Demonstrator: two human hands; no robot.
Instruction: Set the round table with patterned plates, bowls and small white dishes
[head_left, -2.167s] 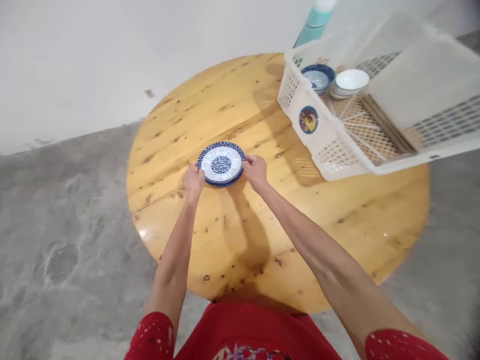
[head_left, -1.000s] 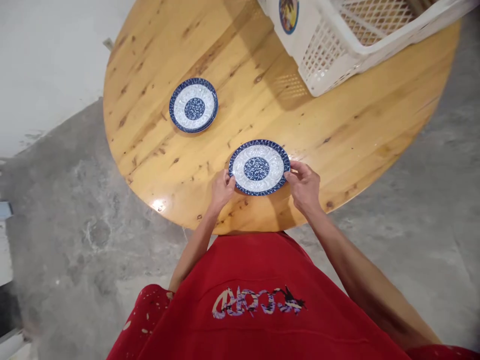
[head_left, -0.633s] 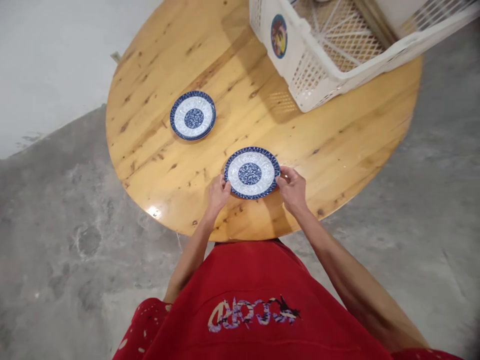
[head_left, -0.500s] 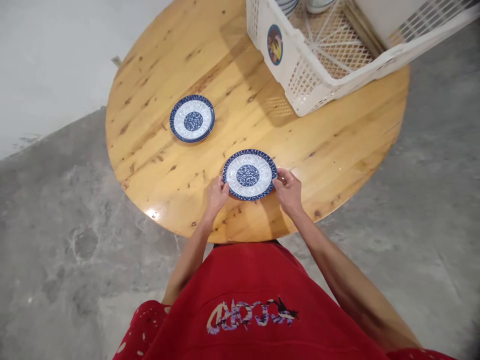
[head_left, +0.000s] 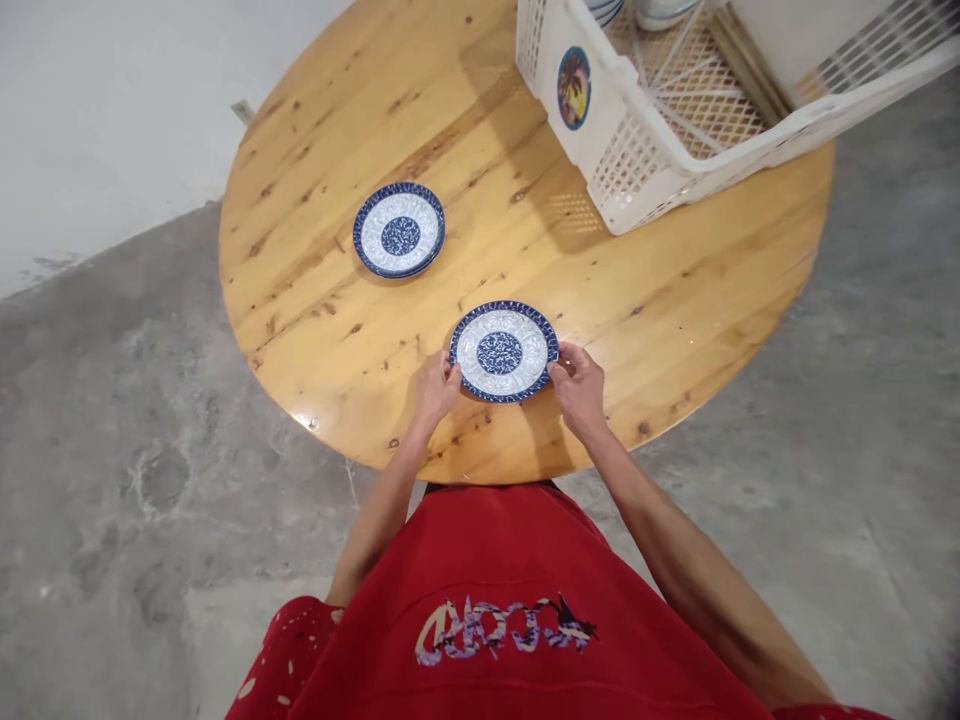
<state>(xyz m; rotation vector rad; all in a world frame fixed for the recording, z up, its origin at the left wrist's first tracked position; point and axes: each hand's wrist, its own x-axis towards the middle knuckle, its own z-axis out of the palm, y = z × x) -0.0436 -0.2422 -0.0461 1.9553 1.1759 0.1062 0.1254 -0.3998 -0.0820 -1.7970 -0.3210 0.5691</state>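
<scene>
Between my hands is a round blue-and-white plate (head_left: 478, 376), patterned with a dark blue rim and a blue centre. My left hand (head_left: 438, 388) grips its left edge, thumb on the rim and fingers at the side and below. On the opposite edge, my right hand (head_left: 579, 384) holds the rim in the same way. Whether the plate's base touches the wood is unclear. Farther off to the left, more matching plates (head_left: 399, 230) lie on the table, seemingly stacked, since a second rim shows under the top one.
A white plastic crate (head_left: 637, 140) with mesh sides stands at the table's back right. Inside are striped bowls (head_left: 666, 10), partly cut off, and a bundle of wooden sticks (head_left: 750, 65). The round wooden table (head_left: 315, 280) ends just before my body.
The view has shifted slightly, so table, crate and far plates appear a little farther right. Both hands keep their hold on the near plate, which looks almost unmoved.
</scene>
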